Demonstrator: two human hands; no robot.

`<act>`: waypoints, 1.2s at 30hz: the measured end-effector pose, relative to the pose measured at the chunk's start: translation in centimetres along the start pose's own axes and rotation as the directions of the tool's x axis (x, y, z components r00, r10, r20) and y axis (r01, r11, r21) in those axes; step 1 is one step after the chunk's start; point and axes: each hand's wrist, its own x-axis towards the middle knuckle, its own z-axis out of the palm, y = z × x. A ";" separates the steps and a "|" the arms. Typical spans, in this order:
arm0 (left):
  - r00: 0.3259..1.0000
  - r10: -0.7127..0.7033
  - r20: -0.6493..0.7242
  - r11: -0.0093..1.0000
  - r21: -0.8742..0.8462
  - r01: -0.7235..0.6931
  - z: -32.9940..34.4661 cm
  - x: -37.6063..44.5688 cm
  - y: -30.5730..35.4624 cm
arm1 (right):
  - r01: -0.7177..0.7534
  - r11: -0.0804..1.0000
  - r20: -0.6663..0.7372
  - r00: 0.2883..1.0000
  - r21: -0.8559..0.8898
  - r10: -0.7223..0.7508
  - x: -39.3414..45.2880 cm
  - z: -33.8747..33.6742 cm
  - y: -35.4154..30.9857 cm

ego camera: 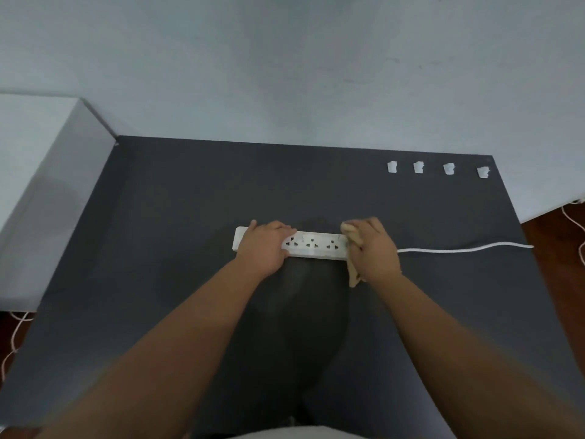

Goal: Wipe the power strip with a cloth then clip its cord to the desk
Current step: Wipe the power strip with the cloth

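A white power strip (316,246) lies crosswise in the middle of the dark grey desk (177,217). My left hand (264,245) presses flat on its left part and grips it. My right hand (372,250) is closed on a beige cloth (354,274) at the strip's right end, hiding that end. The strip's white cord (459,249) runs right from under my right hand to the desk's right edge. Several white cord clips (418,167) sit in a row at the desk's far right.
A white box or cabinet (41,191) stands against the desk's left side. A pale wall (285,74) rises behind the desk. Thin white cables hang over a wooden floor at the right (573,223) and left (14,337).
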 end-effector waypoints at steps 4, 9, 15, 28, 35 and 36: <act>1.000 -0.022 -0.011 0.998 -0.051 0.022 0.5 -0.2 -0.2 | 0.069 0.987 0.146 0.988 -0.148 -0.047 0.4 1.1 -0.4; 1.000 -0.020 -0.017 0.998 -0.064 0.019 0.6 0.1 -0.5 | 0.176 0.984 0.249 0.955 -0.035 -0.162 -0.6 -0.1 -0.6; 0.999 -0.031 -0.042 0.994 -0.111 0.026 0.9 -0.1 -0.5 | 0.067 0.988 0.157 0.987 -0.143 -0.044 0.6 -0.2 0.7; 0.997 -0.030 -0.064 0.990 -0.139 0.021 1.2 0.0 -0.5 | 0.133 0.979 0.227 0.969 -0.152 -0.096 -0.8 -0.9 2.4; 0.996 -0.027 -0.085 0.981 -0.193 0.010 1.8 -0.1 -0.9 | -0.029 0.991 0.123 0.991 -0.127 0.045 1.1 -3.2 2.4; 0.996 -0.029 -0.083 0.981 -0.193 0.013 1.7 -0.1 -0.9 | -0.048 0.988 0.141 0.988 -0.149 0.069 1.4 -2.9 2.2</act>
